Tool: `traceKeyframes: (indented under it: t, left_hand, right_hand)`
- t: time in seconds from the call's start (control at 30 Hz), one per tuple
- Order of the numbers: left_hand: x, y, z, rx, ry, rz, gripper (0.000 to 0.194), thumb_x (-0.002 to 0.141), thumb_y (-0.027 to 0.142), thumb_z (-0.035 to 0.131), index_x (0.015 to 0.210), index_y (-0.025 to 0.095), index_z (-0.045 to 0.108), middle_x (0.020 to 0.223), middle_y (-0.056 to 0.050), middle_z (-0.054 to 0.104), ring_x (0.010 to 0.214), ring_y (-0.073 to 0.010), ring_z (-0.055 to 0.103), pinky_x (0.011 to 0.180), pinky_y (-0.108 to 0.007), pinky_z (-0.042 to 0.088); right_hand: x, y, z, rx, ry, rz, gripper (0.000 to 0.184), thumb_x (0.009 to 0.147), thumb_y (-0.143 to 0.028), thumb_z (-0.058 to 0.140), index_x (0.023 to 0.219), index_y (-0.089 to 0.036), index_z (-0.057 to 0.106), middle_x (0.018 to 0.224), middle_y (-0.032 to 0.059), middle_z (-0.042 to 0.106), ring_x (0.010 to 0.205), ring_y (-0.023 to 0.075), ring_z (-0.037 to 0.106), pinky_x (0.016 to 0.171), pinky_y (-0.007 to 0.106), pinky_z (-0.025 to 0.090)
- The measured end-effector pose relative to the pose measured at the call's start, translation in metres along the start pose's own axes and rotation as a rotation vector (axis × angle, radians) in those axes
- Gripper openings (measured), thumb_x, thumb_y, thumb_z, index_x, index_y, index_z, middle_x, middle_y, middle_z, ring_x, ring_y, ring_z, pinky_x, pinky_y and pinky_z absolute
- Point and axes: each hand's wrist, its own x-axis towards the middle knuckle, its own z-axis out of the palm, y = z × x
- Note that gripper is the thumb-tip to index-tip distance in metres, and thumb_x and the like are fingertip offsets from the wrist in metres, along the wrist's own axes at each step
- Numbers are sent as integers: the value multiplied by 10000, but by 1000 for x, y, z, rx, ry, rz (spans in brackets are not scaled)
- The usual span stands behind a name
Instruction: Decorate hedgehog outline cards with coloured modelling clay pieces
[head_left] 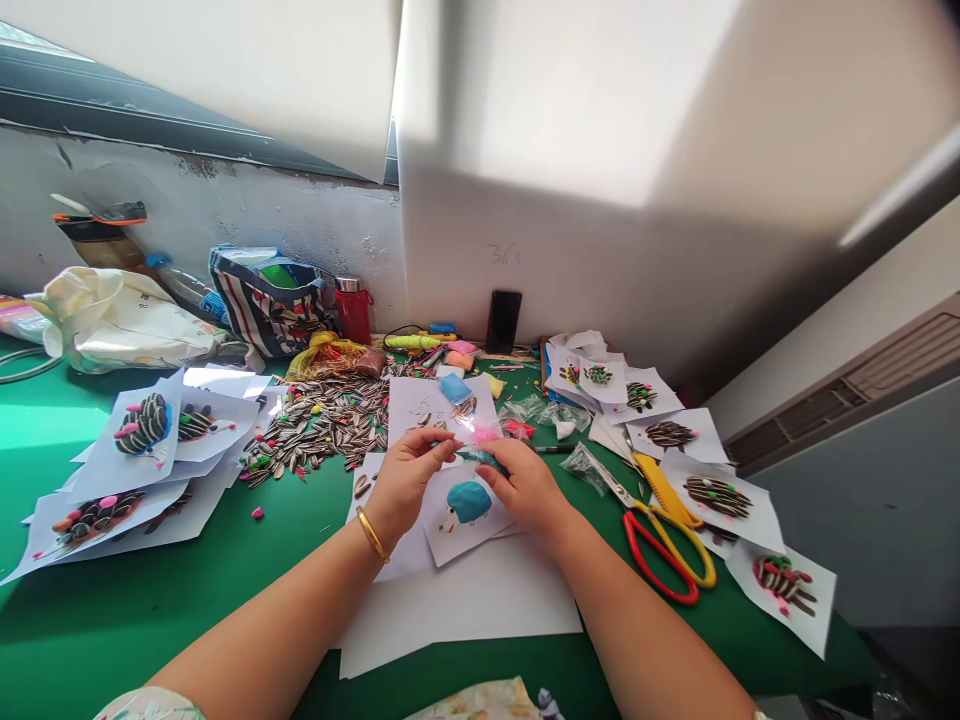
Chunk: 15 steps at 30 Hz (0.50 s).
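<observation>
My left hand [405,482], with a gold bangle on its wrist, has thumb and forefinger pinched together. My right hand [526,488] is closed on a small teal piece [474,455], which looks like modelling clay. The pinched fingers of the left hand meet its other end; what lies right between them is too small to tell. Just below the hands is a paper card [450,545] bearing a blue clay hedgehog shape [469,502] with a drawn face. Behind the hands lies another sheet with a pale blue clay block [454,389] and a few seeds on it.
Striped sunflower seeds [330,420] are heaped at the back left. Finished seed hedgehog cards [146,425] are stacked on the left, with more [720,497] along the right. Red-and-yellow scissors [664,550] and a yellow cutter [666,490] lie right. A black phone [503,322] leans on the wall.
</observation>
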Motion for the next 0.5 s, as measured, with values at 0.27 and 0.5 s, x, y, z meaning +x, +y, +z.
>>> traceKeyframes:
  t: [0.27, 0.5]
  left_hand:
    - [5, 17, -9, -459, -54, -143, 189, 744, 178, 791, 914, 187, 711, 826, -13, 691, 707, -62, 624, 667, -153, 531]
    - [3, 14, -7, -467, -82, -255, 195, 843, 141, 673, 1035, 153, 705, 948, -45, 682, 767, -73, 642, 709, -168, 566]
  right_hand:
    - [1, 5, -4, -9, 132, 120, 306, 966, -410, 493, 1162, -214, 624, 1101, 91, 676, 1038, 251, 605, 916, 405, 483]
    - [-2, 40, -26, -447, 361, 316, 393, 954, -295, 421, 1302, -170, 557, 1190, 176, 611, 1164, 341, 517, 992, 537, 386]
